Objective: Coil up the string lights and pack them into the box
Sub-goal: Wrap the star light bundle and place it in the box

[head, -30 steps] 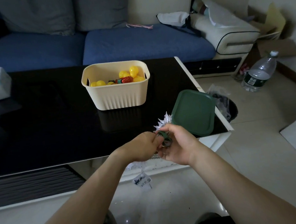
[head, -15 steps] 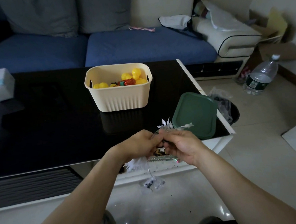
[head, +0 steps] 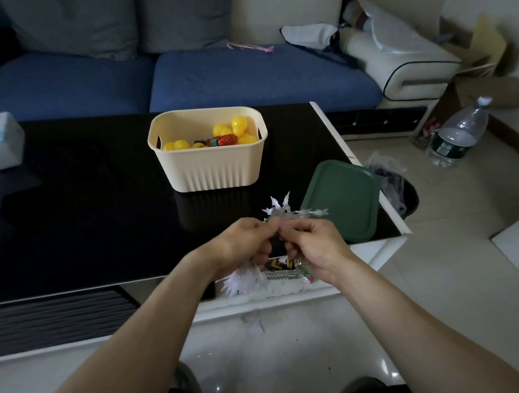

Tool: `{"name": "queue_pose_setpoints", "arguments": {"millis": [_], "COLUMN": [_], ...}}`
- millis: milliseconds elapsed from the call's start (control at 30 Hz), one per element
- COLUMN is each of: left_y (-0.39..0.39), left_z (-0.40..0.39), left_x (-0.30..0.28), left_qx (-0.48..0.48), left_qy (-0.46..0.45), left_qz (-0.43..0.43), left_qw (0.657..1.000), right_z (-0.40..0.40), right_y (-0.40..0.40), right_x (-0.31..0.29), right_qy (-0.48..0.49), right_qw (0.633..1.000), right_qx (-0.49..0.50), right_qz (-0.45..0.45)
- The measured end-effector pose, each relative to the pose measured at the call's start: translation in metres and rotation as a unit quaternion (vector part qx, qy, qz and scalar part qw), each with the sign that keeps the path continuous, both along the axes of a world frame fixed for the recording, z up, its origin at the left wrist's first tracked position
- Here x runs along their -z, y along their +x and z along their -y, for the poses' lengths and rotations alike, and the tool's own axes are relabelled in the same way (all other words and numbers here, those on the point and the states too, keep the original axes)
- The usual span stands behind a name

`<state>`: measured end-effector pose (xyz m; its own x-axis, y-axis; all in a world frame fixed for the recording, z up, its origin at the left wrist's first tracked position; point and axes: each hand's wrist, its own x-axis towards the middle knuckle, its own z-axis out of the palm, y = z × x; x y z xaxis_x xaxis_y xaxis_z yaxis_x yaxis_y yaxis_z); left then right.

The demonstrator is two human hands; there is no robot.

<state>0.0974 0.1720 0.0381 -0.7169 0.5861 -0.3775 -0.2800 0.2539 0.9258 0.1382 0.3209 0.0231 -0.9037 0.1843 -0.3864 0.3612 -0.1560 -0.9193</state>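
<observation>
Currently: string lights [head: 279, 211], clear white spiky star-shaped bulbs, bunched; pinched between left hand [head: 243, 243] and right hand [head: 314, 247], fingers curled around them. Cream box [head: 210, 169] holds yellow bulbs.

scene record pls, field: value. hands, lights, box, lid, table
left hand: grips the string lights, with white star pieces below it
right hand: grips the same bundle
string lights: white star-shaped, bunched between both hands above the table's near edge
box: cream, open, yellow bulbs inside
lid: green, flat on the table, right of box
table: glossy black
bottle: on floor, right
</observation>
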Motion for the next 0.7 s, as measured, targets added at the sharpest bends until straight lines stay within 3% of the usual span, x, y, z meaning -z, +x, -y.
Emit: {"name": "queue_pose_setpoints", "arguments": {"millis": [67,233,533,700], "left_y": [-0.0018,-0.0019,0.0006,-0.0027], "left_z": [-0.0022,-0.0051,-0.0089,-0.0098], "left_x": [0.0001,-0.0006,0.0005,0.0074], "left_qx": [-0.020,-0.025,-0.068,-0.107], "left_qy": [0.049,0.069,-0.048,-0.078], "left_qz": [0.048,0.022,-0.092,-0.109], "left_qw": [0.997,0.997,0.992,0.985], "right_z": [0.0015,-0.0013,0.0025,0.0029], "right_y": [-0.0010,0.0016,0.0033,0.0029], "right_x": [0.0009,-0.0020,-0.0043,-0.0091], "right_qy": [0.007,0.007,-0.092,-0.121], "right_qw": [1.000,0.999,0.995,0.991], "right_qx": [0.005,0.002,-0.026,-0.026], "right_qz": [-0.025,-0.048,0.019,0.056]}}
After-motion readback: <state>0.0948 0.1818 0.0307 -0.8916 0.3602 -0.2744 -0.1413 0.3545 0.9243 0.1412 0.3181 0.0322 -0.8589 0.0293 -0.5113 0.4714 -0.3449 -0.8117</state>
